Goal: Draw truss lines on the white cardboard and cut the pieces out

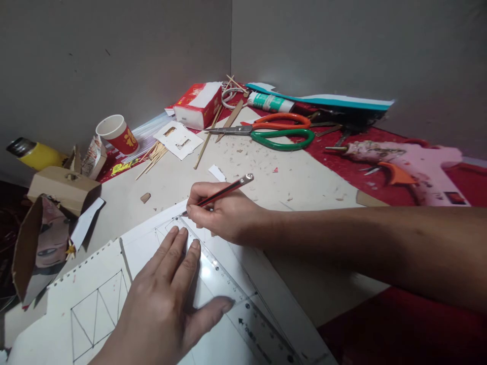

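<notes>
A red-and-black pencil (228,190) is gripped in my right hand (228,213), its tip at the far end of a clear plastic ruler (216,266). My left hand (160,299) lies with fingers stretched out on the ruler and thumb apart, pressing it onto white paper (274,304). Pencil lines show on this sheet beside the ruler's edge. To the left, a notebook page (57,309) carries a drawn frame with zigzag diagonals, partly covered by my left hand.
Scissors (281,133) with orange and green handles lie ahead. A pink glue gun (411,165) is at right. Wooden sticks (152,158), a paper cup (119,136), a red tissue pack (200,104), a cardboard box (64,185) and a yellow bottle (43,155) stand around the left and back.
</notes>
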A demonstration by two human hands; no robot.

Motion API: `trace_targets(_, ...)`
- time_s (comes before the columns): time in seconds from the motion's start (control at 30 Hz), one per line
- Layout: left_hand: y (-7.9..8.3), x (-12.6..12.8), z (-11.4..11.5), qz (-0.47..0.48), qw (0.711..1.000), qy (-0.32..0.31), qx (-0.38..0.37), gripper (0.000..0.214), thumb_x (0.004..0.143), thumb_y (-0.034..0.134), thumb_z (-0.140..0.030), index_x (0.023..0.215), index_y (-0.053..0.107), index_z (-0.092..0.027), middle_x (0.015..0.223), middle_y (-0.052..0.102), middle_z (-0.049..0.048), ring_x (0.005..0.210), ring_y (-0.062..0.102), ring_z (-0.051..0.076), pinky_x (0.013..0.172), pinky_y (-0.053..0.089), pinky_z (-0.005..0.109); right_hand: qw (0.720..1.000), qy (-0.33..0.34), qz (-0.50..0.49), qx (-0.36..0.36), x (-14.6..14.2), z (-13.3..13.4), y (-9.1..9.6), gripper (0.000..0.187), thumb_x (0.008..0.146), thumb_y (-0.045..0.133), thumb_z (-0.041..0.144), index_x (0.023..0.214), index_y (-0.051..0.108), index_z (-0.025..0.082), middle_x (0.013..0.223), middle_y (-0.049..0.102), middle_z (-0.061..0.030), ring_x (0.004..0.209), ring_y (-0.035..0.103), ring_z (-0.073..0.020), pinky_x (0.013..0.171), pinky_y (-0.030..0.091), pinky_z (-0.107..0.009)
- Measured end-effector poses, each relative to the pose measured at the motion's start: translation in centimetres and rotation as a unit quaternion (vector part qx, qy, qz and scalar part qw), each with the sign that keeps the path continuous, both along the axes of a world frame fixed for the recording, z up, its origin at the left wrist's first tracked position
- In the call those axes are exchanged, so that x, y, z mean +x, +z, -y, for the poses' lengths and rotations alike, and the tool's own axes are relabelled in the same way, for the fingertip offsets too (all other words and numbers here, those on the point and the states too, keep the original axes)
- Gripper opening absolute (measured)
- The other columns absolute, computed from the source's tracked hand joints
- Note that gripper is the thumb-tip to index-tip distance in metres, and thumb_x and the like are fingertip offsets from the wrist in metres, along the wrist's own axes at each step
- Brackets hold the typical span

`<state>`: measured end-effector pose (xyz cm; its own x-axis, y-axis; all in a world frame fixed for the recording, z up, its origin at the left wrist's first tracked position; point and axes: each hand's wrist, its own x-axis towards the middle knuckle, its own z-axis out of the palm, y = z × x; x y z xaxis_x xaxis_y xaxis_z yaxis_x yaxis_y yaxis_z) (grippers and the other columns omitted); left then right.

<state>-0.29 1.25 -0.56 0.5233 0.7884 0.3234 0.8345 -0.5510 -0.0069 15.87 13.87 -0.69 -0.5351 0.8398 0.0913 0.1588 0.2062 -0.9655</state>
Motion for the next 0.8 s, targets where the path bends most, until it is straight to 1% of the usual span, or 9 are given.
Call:
trace_targets(0.17, 0.08, -0.08, 0.09, -0.001, 1.0, 0.003, 0.001, 0.068, 0.086, 0.068, -0.054, 0.127, 0.059, -0.001, 0.13, 0.062, 0.0328, 0.125, 0.058, 0.044, 0.089, 0.059, 0.057, 1.0, 0.004, 0.003, 0.005, 0.12, -0.1, -0.01, 0.013, 0.078, 0.056, 0.015, 0.067, 0.051, 0.018, 0.06, 0.049, 0.0043, 0.062, 0.043, -0.0109, 0.057, 0.034, -0.024)
trace_targets(0.3, 0.08, -0.08, 0.06, -0.003, 1.0, 0.006, -0.005, 0.069, 0.085, 0.069, -0.054, 0.128, 0.059, -0.001, 0.132, 0.061, 0.0323, 0.127, 0.057, 0.044, 0.092, 0.058, 0.057, 1.0, 0.006, 0.017, 0.005, 0.21, -0.16, 0.03, 0.011, 0.078, 0.054, 0.015, 0.068, 0.051, 0.019, 0.061, 0.05, 0.0036, 0.063, 0.045, -0.0115, 0.057, 0.035, -0.024)
trace_targets(0.43, 0.08, -0.07, -0.06, -0.003, 1.0, 0.001, 0.001, 0.069, 0.086, 0.068, -0.055, 0.128, 0.059, -0.001, 0.13, 0.062, 0.0324, 0.125, 0.058, 0.044, 0.091, 0.058, 0.057, 1.0, 0.004, 0.02, 0.003, 0.3, -0.13, 0.24, 0.011, 0.076, 0.054, 0.014, 0.067, 0.05, 0.019, 0.062, 0.051, 0.0031, 0.064, 0.047, -0.0122, 0.057, 0.036, -0.024)
trace_targets(0.67, 0.22, -0.11, -0.02, 0.001, 1.0, -0.001, -0.005, 0.067, 0.086, 0.069, -0.052, 0.128, 0.059, -0.001, 0.131, 0.062, 0.0321, 0.126, 0.058, 0.044, 0.092, 0.058, 0.057, 1.0, 0.021, 0.004, 0.003, 0.49, -0.22, 0.58, 0.013, 0.074, 0.053, 0.012, 0.062, 0.049, 0.018, 0.062, 0.051, 0.0029, 0.064, 0.048, -0.0119, 0.058, 0.036, -0.024)
trace_targets(0.8, 0.27, -0.11, 0.07, 0.002, 1.0, -0.003, -0.005, 0.068, 0.086, 0.07, -0.052, 0.127, 0.059, 0.0, 0.131, 0.062, 0.0325, 0.126, 0.057, 0.045, 0.091, 0.058, 0.058, 1.0, 0.027, -0.006, -0.012, 0.54, -0.22, 0.51, 0.013, 0.072, 0.053, 0.011, 0.062, 0.05, 0.018, 0.058, 0.049, 0.0045, 0.061, 0.047, -0.011, 0.058, 0.037, -0.023)
